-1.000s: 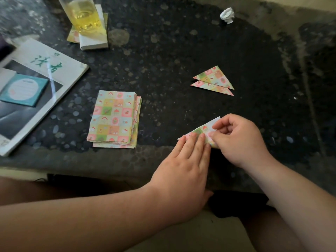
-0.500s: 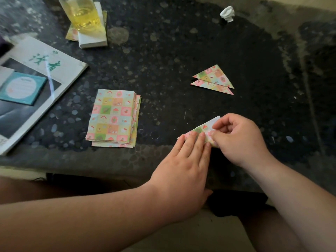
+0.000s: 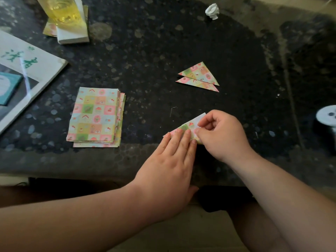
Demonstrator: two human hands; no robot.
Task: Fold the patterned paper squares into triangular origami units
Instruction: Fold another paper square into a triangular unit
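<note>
While my left hand (image 3: 171, 160) presses flat-fingered on the half-folded paper (image 3: 185, 127) at six o'clock from two finished triangles (image 3: 199, 75), my right hand (image 3: 221, 135) pinches its corner mid-fold; next, I judge, a firm crease.

The table (image 3: 154, 42) has a dark, speckled stone top with a paler, worn band along its near edge.

- Far left corner: a glass (image 3: 63, 11) of yellow liquid stands on a white block (image 3: 72, 36).
- Left edge: a magazine (image 3: 32, 70) with a white cover and green characters lies flat, set at an angle to the edge. A teal card (image 3: 8, 88) lies on it.
- Far edge, right of centre: a crumpled white paper ball (image 3: 211, 11).
- Right edge: a round white object (image 3: 326, 115) with dark dots, cut off by the frame. It cannot be identified.
</note>
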